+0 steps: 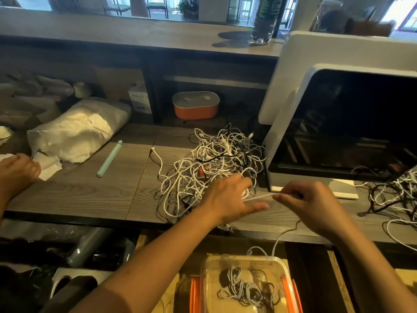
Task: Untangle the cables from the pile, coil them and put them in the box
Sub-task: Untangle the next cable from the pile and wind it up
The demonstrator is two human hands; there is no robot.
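White and black leads make 1 big pile [216,163] on the wood-grain desk [90,199]. L hand [228,197] sits at the pile's near edge, fingers bent into the strands, thumb out; can't tell if it actually grips anything. R hand [313,204], just right of the pile, pinches 1 white cable [259,196] btwn thumb & fingertips, taut across to the L hand. From the R hand a lead drops off the desk edge to 1 clear box [203,279] w/ orange clips on 2 sides, below the pile & nearer the camera; 1 bundle of coiled cables [246,288] lies inside. 2nd tangle [394,195] is far right of the pile, past 1 white-framed screen [338,132]. Behind the pile: 1 orange tub [195,105] w/ white lid. Left of the pile: 1 mint-green stick [110,158], 1 plastic bag [76,129], & a 3rd hand [18,170] at the frame edge.
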